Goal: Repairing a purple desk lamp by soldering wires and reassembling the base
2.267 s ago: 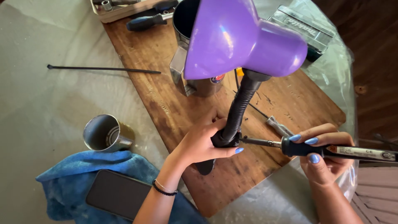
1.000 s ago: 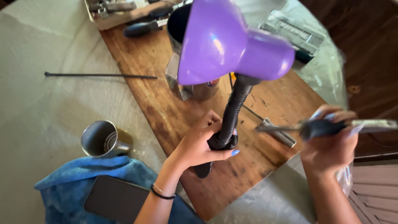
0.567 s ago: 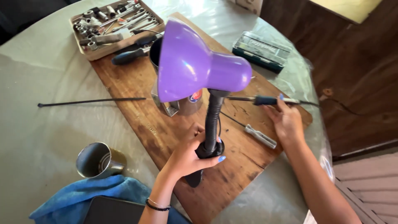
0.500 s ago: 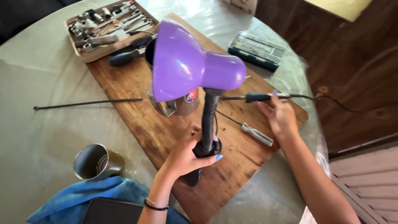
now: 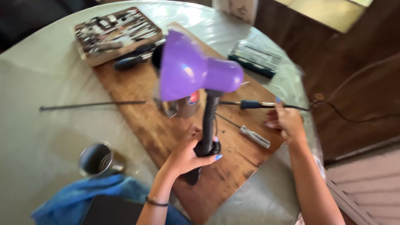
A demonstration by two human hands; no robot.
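Two hands are at work over the wooden board [image 5: 233,175] on the tabletop [image 5: 46,137]. At the centre of the frame, the left hand [image 5: 185,156] is closed around the lower end of the black flexible neck of the purple desk lamp [image 5: 196,71], holding it upright. At centre right, the right hand [image 5: 285,121] rests on the blue-handled tool [image 5: 254,104] lying on the board, fingers loosely curled; whether it grips the tool I cannot tell. A small screwdriver [image 5: 254,136] lies just beside. With only one hand steadying it, the top-heavy lamp could tip toward the metal cup [image 5: 185,106] behind it, and the tool's cord could snag.
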